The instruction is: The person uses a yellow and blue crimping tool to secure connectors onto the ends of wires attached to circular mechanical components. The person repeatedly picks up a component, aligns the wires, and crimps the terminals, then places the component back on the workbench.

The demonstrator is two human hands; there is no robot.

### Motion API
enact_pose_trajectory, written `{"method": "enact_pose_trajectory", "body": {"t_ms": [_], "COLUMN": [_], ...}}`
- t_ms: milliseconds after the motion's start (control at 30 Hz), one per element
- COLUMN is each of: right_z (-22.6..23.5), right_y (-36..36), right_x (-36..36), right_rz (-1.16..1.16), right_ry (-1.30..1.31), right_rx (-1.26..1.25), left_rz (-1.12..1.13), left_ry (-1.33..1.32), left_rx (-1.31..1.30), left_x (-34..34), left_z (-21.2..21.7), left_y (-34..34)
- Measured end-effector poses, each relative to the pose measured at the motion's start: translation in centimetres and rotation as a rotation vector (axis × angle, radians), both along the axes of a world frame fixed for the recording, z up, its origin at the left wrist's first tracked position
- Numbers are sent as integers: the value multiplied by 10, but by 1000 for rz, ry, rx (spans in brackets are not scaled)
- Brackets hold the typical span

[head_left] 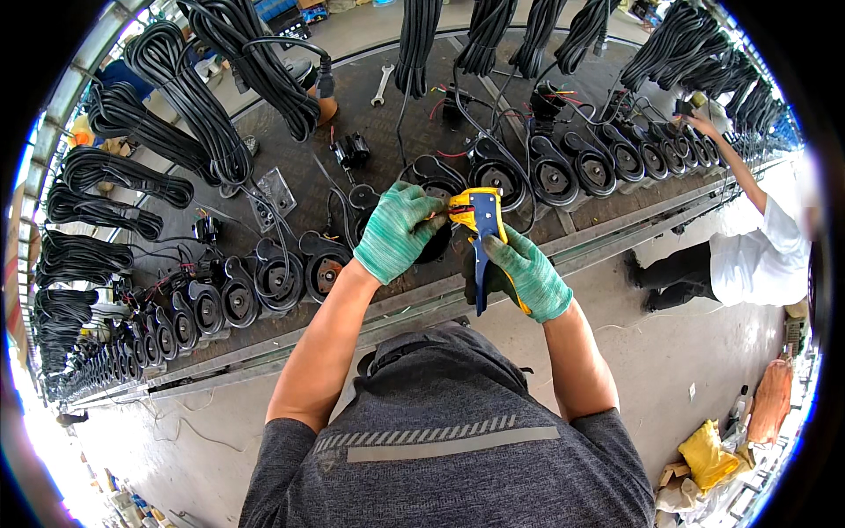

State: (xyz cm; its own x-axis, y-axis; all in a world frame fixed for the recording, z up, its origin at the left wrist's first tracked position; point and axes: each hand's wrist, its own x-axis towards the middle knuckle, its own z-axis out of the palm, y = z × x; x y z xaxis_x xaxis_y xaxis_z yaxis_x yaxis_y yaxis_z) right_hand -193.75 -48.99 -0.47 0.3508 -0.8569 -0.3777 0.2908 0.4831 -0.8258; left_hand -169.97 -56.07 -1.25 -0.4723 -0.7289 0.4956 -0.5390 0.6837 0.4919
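A yellow and blue wire stripper (486, 216) is gripped in my right hand (532, 275), which wears a green glove and is closed round its handles. The jaws point left, toward my other hand. My left hand (401, 231), gloved in green too, pinches a thin wire (437, 214) beside the jaws; the fingers hide most of it. Both hands hover over the near edge of the workbench. Just beyond them stands a black round motor housing (437, 174) with a curved top. Another black housing (363, 199) sits left of my left hand, partly covered.
Rows of black housings (553, 172) line the bench (370, 145) on both sides, with bundled black cables (189, 97) behind. A wrench (382, 85) and a metal plate (274, 199) lie there. At the right, a co-worker in a white shirt (753, 255) reaches over the bench.
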Motion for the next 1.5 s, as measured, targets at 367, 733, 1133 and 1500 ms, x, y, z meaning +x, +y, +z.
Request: {"method": "enact_pose_trajectory", "body": {"t_ms": [367,733,1133,1500], "right_z": [-28,-37,-97,-124], "right_y": [2,15,49,69], "right_x": [-12,-45,-80,-146], "right_rz": [-24,-380,-586,-764], "right_ry": [-131,-370,-403,-318], "right_rx": [11,75,295,375], "left_rz": [-53,248,192,403], "left_ry": [-71,411,-81,-1075], "left_rx": [-89,232,-258,347], "left_x": [1,4,-42,-56], "left_z": [-6,13,1,-67], "left_y": [-1,-34,-176,-263]}}
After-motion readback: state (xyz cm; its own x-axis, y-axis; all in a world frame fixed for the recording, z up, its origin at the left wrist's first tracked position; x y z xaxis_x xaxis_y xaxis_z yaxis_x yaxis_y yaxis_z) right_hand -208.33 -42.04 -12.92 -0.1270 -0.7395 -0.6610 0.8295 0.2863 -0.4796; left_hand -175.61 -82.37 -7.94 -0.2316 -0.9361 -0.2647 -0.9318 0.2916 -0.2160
